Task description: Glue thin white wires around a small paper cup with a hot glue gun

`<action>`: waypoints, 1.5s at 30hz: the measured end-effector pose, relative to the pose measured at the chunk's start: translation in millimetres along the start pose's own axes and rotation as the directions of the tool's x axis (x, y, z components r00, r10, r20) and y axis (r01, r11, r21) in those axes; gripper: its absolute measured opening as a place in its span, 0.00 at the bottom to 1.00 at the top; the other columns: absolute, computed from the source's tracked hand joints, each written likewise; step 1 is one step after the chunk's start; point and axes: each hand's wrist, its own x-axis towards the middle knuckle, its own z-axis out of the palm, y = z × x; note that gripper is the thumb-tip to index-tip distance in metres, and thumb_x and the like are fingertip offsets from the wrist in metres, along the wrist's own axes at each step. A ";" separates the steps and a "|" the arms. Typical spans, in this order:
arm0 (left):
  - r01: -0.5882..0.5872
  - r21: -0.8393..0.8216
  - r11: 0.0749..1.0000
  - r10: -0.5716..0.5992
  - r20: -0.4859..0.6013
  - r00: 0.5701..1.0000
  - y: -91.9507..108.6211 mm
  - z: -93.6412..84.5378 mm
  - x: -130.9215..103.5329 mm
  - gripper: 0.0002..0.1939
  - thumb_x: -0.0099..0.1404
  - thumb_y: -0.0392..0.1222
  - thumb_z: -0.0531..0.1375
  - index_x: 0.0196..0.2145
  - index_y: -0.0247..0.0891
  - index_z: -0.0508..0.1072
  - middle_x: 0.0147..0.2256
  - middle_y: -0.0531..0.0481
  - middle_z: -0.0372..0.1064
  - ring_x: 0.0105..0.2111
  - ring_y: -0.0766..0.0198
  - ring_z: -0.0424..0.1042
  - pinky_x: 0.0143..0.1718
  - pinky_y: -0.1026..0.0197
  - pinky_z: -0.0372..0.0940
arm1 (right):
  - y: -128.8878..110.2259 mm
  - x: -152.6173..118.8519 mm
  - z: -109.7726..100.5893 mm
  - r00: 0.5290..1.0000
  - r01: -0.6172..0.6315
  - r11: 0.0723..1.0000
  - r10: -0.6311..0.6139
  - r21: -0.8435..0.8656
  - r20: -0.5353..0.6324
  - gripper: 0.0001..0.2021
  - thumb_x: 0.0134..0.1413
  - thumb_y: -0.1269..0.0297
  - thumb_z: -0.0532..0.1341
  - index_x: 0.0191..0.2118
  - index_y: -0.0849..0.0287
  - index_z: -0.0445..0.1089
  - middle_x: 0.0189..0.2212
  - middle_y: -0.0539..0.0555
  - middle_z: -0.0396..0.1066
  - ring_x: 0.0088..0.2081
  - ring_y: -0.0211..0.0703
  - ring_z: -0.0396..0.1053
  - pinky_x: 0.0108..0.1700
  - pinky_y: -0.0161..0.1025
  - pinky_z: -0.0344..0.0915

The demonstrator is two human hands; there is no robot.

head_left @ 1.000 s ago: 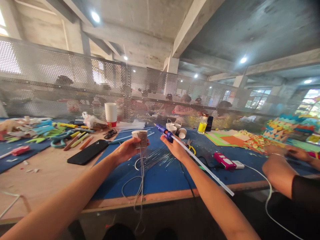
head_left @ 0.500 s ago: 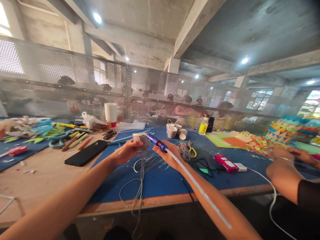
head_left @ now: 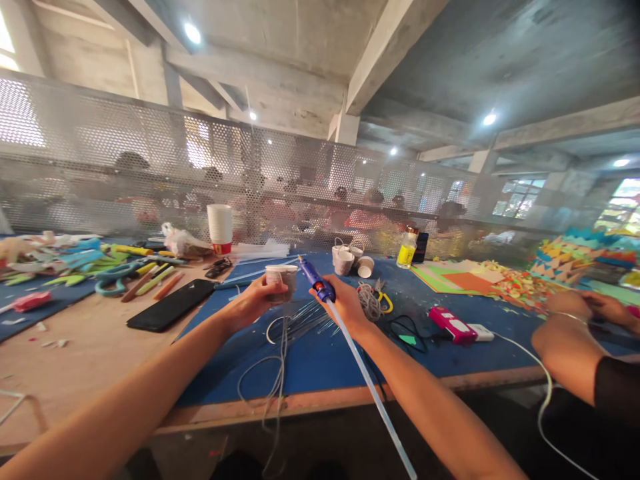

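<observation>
My left hand point(head_left: 257, 300) is closed around a small paper cup point(head_left: 287, 279) wrapped with grey cord, held upright above the blue mat point(head_left: 220, 373). Loose grey cord point(head_left: 284, 353) hangs from the cup over the table's front edge. A blue glue gun point(head_left: 316, 280) is gripped in my right hand point(head_left: 345, 303), its nozzle pointing up and left, close to the cup's rim but apart from it. From its back end a long clear glue stick point(head_left: 370, 387) slants down past my forearm. Beneath the hands lie several thin clear sticks point(head_left: 305, 320).
Small cord-covered cups point(head_left: 343, 260), a cord bundle point(head_left: 370, 303) and yellow-handled scissors point(head_left: 385, 301) lie beyond. A phone point(head_left: 173, 305), blue scissors point(head_left: 117, 277) and stacked paper cups point(head_left: 220, 230) are left. Rightward are a pink device point(head_left: 453, 325) and a co-worker's arm point(head_left: 570, 347).
The glue gun has drawn back from the cup and turned more upright, so its glue stick swings down off my forearm. The cup now stands more upright in my left hand.
</observation>
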 end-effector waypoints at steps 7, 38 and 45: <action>-0.065 0.131 0.989 0.087 -0.170 0.982 -0.5 1.2 2.1 0.33 0.44 0.44 0.75 0.49 0.37 0.73 0.41 0.45 0.77 0.41 0.54 0.77 0.43 0.53 0.71 | 1.1 1.3 -0.9 0.989 -0.122 0.968 0.136 -0.218 0.050 0.11 0.63 0.58 0.62 0.49 0.54 0.68 0.42 0.53 0.80 0.42 0.51 0.79 0.39 0.37 0.65; -0.133 0.415 0.900 0.275 -0.304 0.912 0.3 -5.9 6.4 0.34 0.43 0.49 0.75 0.45 0.38 0.68 0.38 0.51 0.71 0.37 0.58 0.74 0.41 0.55 0.70 | 13.5 -9.4 9.7 0.867 -0.086 0.952 0.216 -0.293 0.448 0.22 0.56 0.59 0.62 0.55 0.61 0.66 0.52 0.62 0.74 0.52 0.55 0.73 0.53 0.46 0.65; -0.124 0.399 0.909 0.253 -0.291 0.923 0.7 -5.3 7.3 0.34 0.42 0.48 0.76 0.44 0.38 0.67 0.38 0.50 0.71 0.37 0.57 0.75 0.40 0.54 0.72 | 4.5 -10.3 1.7 0.908 -0.091 0.938 0.217 -0.335 0.359 0.15 0.64 0.55 0.59 0.51 0.55 0.71 0.50 0.55 0.74 0.51 0.45 0.72 0.55 0.39 0.63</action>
